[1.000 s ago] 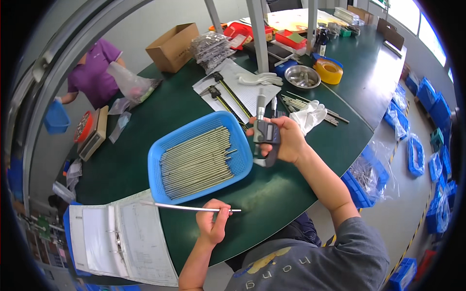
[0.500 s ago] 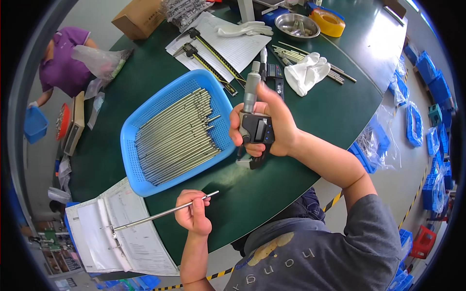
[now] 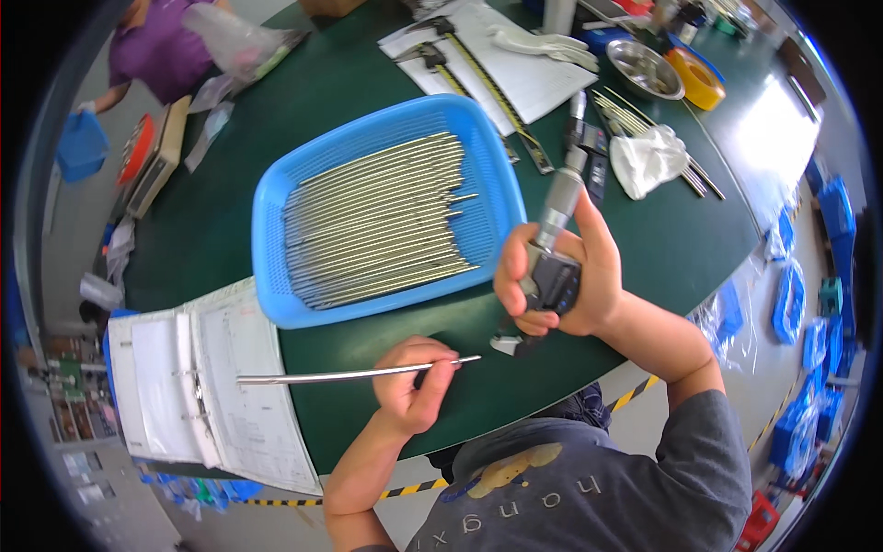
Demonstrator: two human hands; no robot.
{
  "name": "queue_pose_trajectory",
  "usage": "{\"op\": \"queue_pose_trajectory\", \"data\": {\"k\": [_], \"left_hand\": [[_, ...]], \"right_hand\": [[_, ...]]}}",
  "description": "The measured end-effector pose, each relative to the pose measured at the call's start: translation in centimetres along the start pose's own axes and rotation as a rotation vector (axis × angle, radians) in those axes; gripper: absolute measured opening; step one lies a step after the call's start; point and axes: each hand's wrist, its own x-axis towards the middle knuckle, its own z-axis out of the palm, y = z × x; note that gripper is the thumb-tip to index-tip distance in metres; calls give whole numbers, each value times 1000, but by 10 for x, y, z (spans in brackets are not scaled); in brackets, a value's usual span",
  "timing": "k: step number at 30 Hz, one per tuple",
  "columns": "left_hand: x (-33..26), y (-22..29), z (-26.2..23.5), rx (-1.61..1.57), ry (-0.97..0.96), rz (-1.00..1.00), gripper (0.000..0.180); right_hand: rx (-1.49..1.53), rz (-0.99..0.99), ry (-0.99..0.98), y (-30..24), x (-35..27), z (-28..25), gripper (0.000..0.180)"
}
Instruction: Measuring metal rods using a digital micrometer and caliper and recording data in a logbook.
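Observation:
My left hand is closed round a slim metal rod, which lies nearly level across the view. The rod's thinner right end sticks out past my fingers, and its left end hangs over an open ring binder. In my right hand is a digital micrometer, its thimble pointing up and away and its frame toward the table edge. The rod's tip is close to the micrometer's frame but apart from it. Beyond both hands stands a blue plastic basket with many similar rods laid side by side.
Two calipers rest on paper sheets at the back. Right of them are a second micrometer, white gloves, loose rods, a metal bowl and a yellow tape roll. Another person works at far left.
The view has shifted, moving the table scene. The rod has swung from slanted to almost level, and its tip is nearer the micrometer. Both hands keep their holds.

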Motion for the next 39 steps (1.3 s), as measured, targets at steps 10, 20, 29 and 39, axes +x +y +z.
{"op": "queue_pose_trajectory", "data": {"k": [10,20,29,39], "left_hand": [[2,0,3,69,-35,44,5],[2,0,1,57,49,22,5],[1,-2,-2,43,76,19,6],[0,-2,-1,52,81,20,15]], "right_hand": [[88,27,-12,4,0,-5,82],[98,12,12,1,0,-4,79],[134,45,29,2,0,-1,76],[164,88,25,1,-2,0,78]]}}
